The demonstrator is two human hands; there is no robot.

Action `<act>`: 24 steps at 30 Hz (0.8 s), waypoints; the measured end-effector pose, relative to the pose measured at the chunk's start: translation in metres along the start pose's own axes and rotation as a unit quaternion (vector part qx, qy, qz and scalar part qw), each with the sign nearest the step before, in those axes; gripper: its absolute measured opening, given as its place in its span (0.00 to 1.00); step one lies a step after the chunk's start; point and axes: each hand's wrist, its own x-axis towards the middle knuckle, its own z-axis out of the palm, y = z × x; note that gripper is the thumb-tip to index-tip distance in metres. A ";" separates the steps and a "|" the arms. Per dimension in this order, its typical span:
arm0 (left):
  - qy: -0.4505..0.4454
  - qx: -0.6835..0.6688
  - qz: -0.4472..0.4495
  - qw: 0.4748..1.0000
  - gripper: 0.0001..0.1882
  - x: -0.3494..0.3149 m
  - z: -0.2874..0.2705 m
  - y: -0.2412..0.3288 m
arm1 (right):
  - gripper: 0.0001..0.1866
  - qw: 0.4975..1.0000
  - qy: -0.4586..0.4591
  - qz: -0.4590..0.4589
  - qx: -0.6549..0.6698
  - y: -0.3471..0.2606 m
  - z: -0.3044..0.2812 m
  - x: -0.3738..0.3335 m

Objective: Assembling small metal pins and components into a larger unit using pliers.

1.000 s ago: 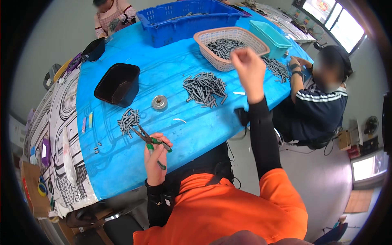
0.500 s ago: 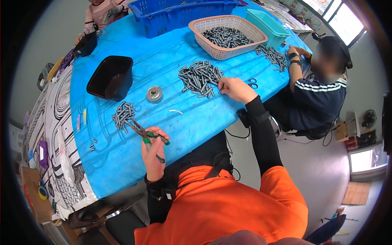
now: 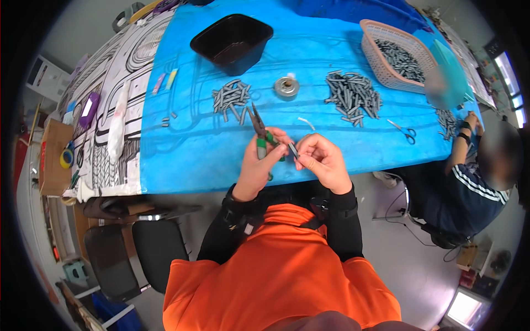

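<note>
My left hand [image 3: 255, 170] is wrapped round long-nose pliers [image 3: 257, 122] with green handles, their dark jaws pointing away from me. In my right hand [image 3: 327, 164], thumb and fingers pinch a small grey-and-black strip [image 3: 293, 149]. The left thumb and fingertips are close against that strip too; whether they grip it I cannot tell. Both hands are together above the near edge of the blue-covered table. Beyond the pliers lies a small pile of similar grey pieces [image 3: 230, 96]. A larger pile [image 3: 353, 98] sits farther right.
A black tub [image 3: 234, 65] stands behind the small pile, with a round metal tin [image 3: 286, 87] between the piles. Scissors [image 3: 404, 132] lie at the right. A pink basket [image 3: 369, 53] holds many pieces beside a teal bin [image 3: 450, 60]. Another person's hand [image 3: 471, 122] is at far right.
My right hand has come from the larger pile to my left hand, bringing a small strip. The pliers stay in my left hand. The view has shifted and turned.
</note>
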 end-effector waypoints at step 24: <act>0.081 0.129 0.043 0.987 0.12 -0.003 0.005 0.007 | 0.07 0.992 0.118 -0.012 0.045 0.028 0.013 0.013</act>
